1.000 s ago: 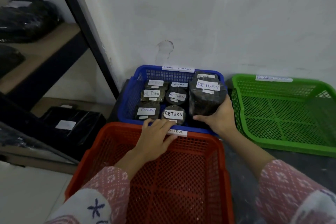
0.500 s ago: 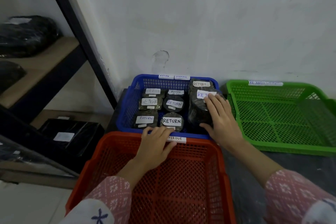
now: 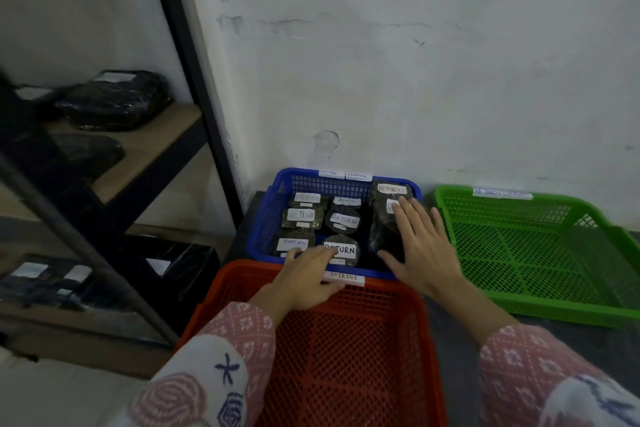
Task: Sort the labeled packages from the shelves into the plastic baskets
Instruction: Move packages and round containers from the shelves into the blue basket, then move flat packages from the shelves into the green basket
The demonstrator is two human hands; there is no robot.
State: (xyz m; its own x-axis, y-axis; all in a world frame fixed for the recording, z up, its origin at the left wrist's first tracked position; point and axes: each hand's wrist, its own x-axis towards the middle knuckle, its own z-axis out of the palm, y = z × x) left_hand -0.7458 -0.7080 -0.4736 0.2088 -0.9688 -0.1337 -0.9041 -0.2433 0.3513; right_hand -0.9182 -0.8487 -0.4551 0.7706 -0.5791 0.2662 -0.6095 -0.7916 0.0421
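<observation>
sleeves [image 3: 239, 333]: pink, white diamond-floral print; cuffs: white patches, blue star motif; hands bare

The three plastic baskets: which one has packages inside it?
The blue basket, against the wall behind the red one. It holds black packages with RETURN labels. The red basket and the green basket show only bare mesh.

Blue basket [image 3: 266, 218] upper centre packed with packages [image 3: 341, 220]; green basket [image 3: 540, 253] at right and red basket [image 3: 346, 357] below lie open.
</observation>
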